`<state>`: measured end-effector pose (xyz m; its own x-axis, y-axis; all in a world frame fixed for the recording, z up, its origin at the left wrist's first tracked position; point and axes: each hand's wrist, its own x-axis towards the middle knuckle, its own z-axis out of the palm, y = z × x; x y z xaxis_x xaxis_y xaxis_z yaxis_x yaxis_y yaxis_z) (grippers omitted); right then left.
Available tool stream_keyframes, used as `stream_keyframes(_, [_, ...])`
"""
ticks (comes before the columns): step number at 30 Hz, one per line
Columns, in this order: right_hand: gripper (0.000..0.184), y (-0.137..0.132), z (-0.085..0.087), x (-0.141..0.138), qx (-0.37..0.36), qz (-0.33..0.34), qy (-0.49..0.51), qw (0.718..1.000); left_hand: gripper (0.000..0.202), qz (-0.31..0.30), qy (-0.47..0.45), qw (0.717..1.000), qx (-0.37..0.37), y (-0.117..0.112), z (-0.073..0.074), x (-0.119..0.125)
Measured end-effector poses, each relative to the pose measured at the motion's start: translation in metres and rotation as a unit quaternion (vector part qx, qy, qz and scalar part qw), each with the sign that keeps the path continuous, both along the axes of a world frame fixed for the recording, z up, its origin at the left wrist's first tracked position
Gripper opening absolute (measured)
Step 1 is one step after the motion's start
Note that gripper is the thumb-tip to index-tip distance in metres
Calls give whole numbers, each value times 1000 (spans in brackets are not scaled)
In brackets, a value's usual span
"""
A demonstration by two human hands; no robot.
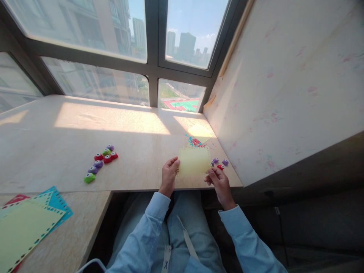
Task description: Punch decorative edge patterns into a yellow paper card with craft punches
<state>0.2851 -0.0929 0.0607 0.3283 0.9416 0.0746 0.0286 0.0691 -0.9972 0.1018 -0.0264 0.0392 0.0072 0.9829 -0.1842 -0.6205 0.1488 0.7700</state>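
Observation:
A pale yellow paper sheet (194, 161) is held up just above the sill, with small punched holes along its edges. My left hand (170, 174) pinches its left edge between thumb and fingers. At the lower right corner, my right hand (218, 182) grips the sheet with thumb and fingertips. Just beyond that hand lie small craft punches, among them a red punch (220, 167) and a purple punch (225, 162). Behind the sheet is a scatter of blue and red paper bits (196, 142).
More craft punches stand to the left, including a green punch (89, 178) and a red punch (107, 159). Punched yellow sheets (27, 227) overlap a blue sheet (66, 212) at lower left. Another yellow sheet (201, 131) lies near the wall (284, 94). Windows line the back.

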Motion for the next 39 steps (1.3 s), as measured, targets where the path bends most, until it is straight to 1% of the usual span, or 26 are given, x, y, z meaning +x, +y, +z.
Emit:
stream_keyframes(4, [37, -10, -9, -5, -28, -1, 41, 999, 43, 18, -15, 999, -27, -8, 2, -9])
stream_keyframes(7, [34, -19, -13, -15, -40, 6, 136, 990, 42, 41, -44, 997, -43, -18, 4, -15])
stream_keyframes(10, [33, -27, -17, -33, -45, 44, 280, 958, 42, 57, -77, 994, -53, -28, 8, -17])
stream_keyframes(11, [33, -29, -19, -41, -52, 54, 315, 946, 42, 62, -83, 993, -54, -31, 9, -17])
stream_keyframes(13, [32, -32, -23, -57, -74, 72, 347, 932, 42, 66, -85, 993, -55, -37, 11, -15])
stream_keyframes(17, [29, -32, -31, -84, -113, 70, 334, 933, 44, 67, -37, 995, -62, -48, 9, -11])
stream_keyframes(20, [30, -31, -34, -92, -130, 54, 311, 940, 44, 65, 30, 996, -53, -56, 6, -10])
stream_keyframes(22, [31, -31, -36, -93, -132, 44, 287, 948, 43, 45, 69, 996, -39, -62, 5, -11])
stream_keyframes(25, [33, -32, -40, -91, -127, 28, 249, 960, 40, -14, 116, 993, -19, -73, 2, -13])
stream_keyframes(28, [36, -34, -45, -90, -131, 18, 230, 964, 36, -51, 158, 985, -41, -84, -6, -17])
stream_keyframes(32, [40, -38, -49, -90, -146, 16, 246, 958, 37, -67, 184, 979, -59, -92, -15, -23])
stream_keyframes(36, [42, -39, -51, -88, -147, 10, 287, 947, 40, -69, 196, 976, -67, -94, -17, -30])
stream_keyframes(39, [42, -38, -52, -82, -145, 3, 294, 945, 44, -64, 200, 974, -81, -95, -18, -36])
